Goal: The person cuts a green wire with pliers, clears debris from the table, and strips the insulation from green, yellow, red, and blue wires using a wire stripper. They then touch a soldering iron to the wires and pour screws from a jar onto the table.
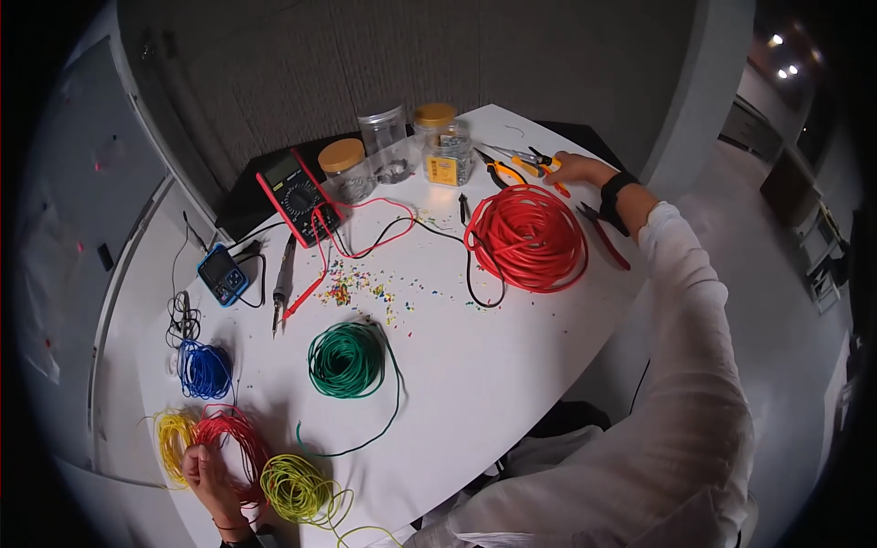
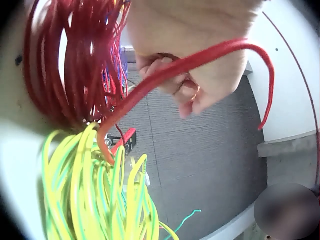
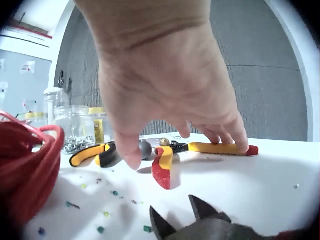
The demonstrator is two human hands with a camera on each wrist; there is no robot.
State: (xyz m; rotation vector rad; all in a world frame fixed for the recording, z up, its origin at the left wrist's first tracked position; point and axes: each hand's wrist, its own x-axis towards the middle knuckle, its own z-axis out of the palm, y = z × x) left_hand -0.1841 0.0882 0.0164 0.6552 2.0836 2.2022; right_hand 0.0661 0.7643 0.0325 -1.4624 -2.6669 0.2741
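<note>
My left hand (image 1: 212, 482) is at the left edge of a coil of thin red wire (image 1: 239, 447), its fingers curled in a pinch on a red strand; the palm hides most of the grip. Beside it lie a yellow wire coil (image 1: 174, 447) and a yellow-green wire coil (image 1: 294, 489). A bent red wire end (image 2: 200, 56) crosses in front of the hand in the left wrist view. At the far right, my right hand (image 1: 582, 168) reaches over pliers with yellow-and-red handles (image 3: 215, 148). Its fingertips touch the far handle, and the thumb stays apart from the near one.
Red-handled nippers (image 1: 607, 236) and a thick red wire coil (image 1: 528, 237) lie by the right arm. Behind stand jars, one with a yellow label (image 1: 446, 169). A multimeter (image 1: 297, 196), soldering iron (image 1: 282, 279), green wire coil (image 1: 345, 361) and coloured scraps (image 1: 343, 288) spread leftward.
</note>
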